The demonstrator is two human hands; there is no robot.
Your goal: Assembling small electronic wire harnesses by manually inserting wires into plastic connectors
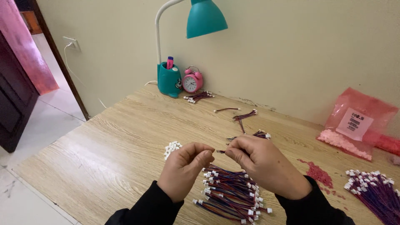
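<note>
Left hand (183, 168) – mid-table (104, 141), edges well apart

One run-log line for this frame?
left hand: pinching, contents hidden | right hand: pinching thin wire | below: wire harness pile

A teal lamp (206, 17) stands at the back of the wooden desk (116, 146), its base holding a pink marker (169, 62). Just beside it sits a pink alarm clock (192, 80). A pink plastic bag (360, 123) lies at the right edge, against the wall.

wooden table (125, 137) — wire bundles (231, 193), lamp (171, 79), clock (192, 81)
</note>
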